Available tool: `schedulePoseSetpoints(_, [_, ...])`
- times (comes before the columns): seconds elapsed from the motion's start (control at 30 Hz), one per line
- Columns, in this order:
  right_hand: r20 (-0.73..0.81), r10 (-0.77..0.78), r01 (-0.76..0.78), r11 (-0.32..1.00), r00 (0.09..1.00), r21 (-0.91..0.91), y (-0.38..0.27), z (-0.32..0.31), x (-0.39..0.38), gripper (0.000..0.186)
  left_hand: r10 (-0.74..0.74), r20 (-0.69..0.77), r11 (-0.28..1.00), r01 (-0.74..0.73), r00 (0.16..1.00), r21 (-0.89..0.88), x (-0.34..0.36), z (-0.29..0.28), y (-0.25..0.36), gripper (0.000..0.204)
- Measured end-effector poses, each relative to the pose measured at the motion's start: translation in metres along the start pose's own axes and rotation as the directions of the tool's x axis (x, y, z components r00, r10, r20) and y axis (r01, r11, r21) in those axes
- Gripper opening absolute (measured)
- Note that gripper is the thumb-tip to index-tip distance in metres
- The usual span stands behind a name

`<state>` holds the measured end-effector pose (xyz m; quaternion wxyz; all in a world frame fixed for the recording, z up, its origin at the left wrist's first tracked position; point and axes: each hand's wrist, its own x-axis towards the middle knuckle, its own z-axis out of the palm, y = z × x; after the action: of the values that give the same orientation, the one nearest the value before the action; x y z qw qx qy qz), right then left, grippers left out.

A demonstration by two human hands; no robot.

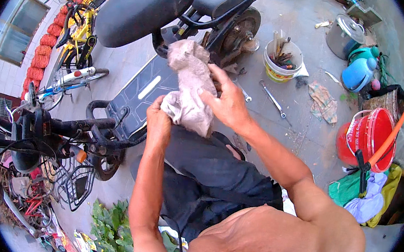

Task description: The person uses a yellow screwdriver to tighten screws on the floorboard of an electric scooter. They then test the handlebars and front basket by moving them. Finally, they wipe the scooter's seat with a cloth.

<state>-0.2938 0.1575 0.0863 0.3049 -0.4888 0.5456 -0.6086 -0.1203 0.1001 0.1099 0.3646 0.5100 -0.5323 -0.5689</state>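
Note:
A pale pinkish-grey rag (193, 78) hangs bunched between my two hands above my knees. My left hand (159, 124) is closed on its lower left fold. On the right edge of the rag, my right hand (229, 99) has its thumb on the front and the fingers curled partly behind it. Whether something is wrapped inside the rag is hidden. Just beyond it stands an electric scooter, with a black seat (145, 9) and a grey footboard (141, 95). Its rear wheel (236, 36) shows past the seats.
Two wrenches lie on the floor, the longer wrench (273, 99) to the right. Beyond is a white bucket (273, 67) of tools. A red bucket (358, 137), a blue jug (360, 73) and a metal pot (345, 37) line the right side. Leafy greens (115, 227) lie lower left.

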Motion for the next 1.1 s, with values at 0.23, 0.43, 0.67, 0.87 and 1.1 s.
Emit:
schedulePoseSetpoints(0.23, [0.049, -0.275, 0.28, 0.948, 0.96, -0.15, 0.023, 0.028, -0.022, 0.051, -0.115, 0.138, 0.992, 0.107, 0.984, 0.067, 0.017, 0.005, 0.0, 0.027])
schedulePoseSetpoints(0.43, [-0.153, -0.224, 0.177, 0.946, 0.962, -0.271, 0.084, 0.017, 0.052, 0.036, 0.784, 0.022, 0.331, -0.447, 0.621, 0.831, 0.068, -0.035, 0.101, 0.027])
schedulePoseSetpoints(0.67, [-0.195, -0.471, 0.32, 0.797, 0.86, -0.513, 0.081, 0.069, 0.154, 0.024, 0.823, 0.42, -0.298, -0.338, 0.383, 0.893, 0.187, -0.086, 0.189, 0.041])
schedulePoseSetpoints(0.87, [0.161, -0.542, 0.447, 0.451, 0.825, -0.773, 0.122, 0.094, 0.225, 0.018, 0.848, 0.268, -0.046, -0.439, 0.457, 0.897, 0.206, -0.066, 0.171, 0.058])
schedulePoseSetpoints(1.1, [-0.005, -0.661, 0.474, 0.544, 0.751, -0.693, 0.139, 0.143, 0.301, 0.02, 0.842, 0.335, -0.119, -0.462, 0.422, 0.879, 0.208, -0.07, 0.167, 0.054])
